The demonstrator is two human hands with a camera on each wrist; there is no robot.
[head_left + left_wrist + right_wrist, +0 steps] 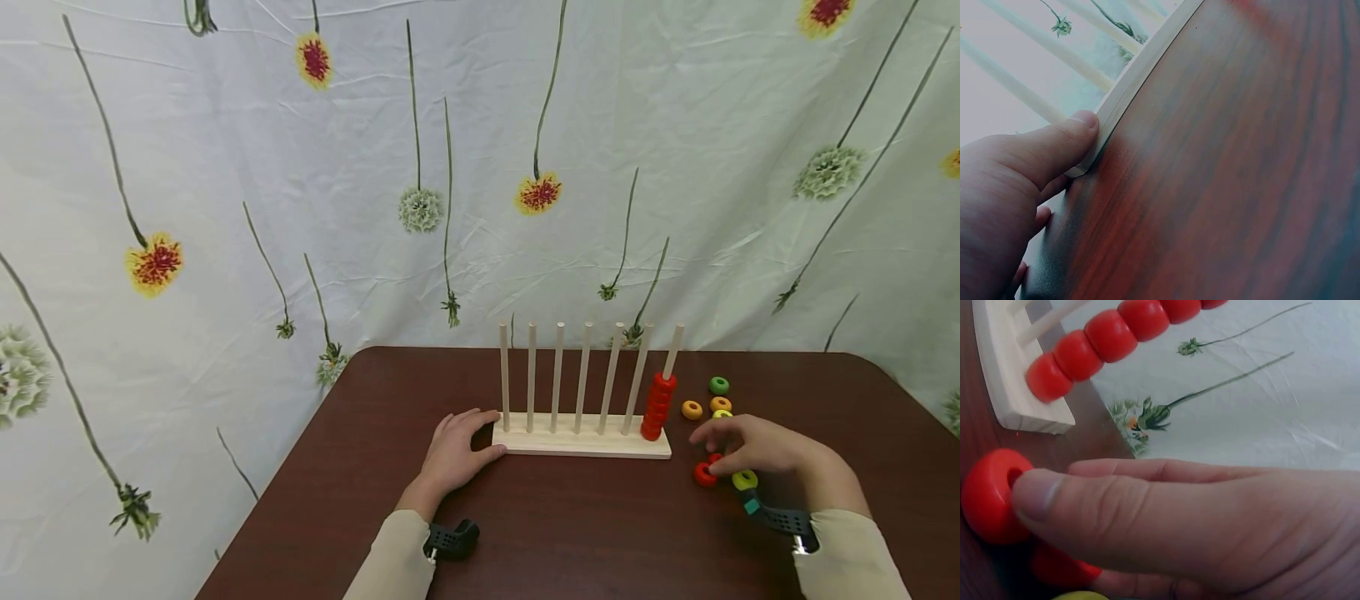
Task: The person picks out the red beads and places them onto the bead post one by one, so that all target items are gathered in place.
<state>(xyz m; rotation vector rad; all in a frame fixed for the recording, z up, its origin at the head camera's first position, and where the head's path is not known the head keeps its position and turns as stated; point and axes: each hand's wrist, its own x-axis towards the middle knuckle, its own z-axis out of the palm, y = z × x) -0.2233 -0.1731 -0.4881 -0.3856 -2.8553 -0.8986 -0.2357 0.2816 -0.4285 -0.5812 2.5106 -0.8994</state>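
A pale wooden counting-bead stand [581, 447] with several upright pegs stands on the table. Its rightmost peg carries a stack of red beads [658, 407], also large in the right wrist view. My left hand [455, 454] grips the left end of the base, thumb at the front edge and index finger at the back corner. Over loose beads right of the stand, my right hand [772, 454] hovers with thumb and fingers apart. Its thumb tip overlaps a red bead [994, 497]; I cannot tell whether they touch. Another red bead [1063, 569] lies partly hidden under this hand.
Beyond the right hand lie a green bead [718, 386], two orange beads [692, 410] and a yellow bead [722, 413]. A yellow-green bead [745, 480] sits by the right wrist strap. The dark brown table [585, 533] ends at a flowered cloth [360, 167].
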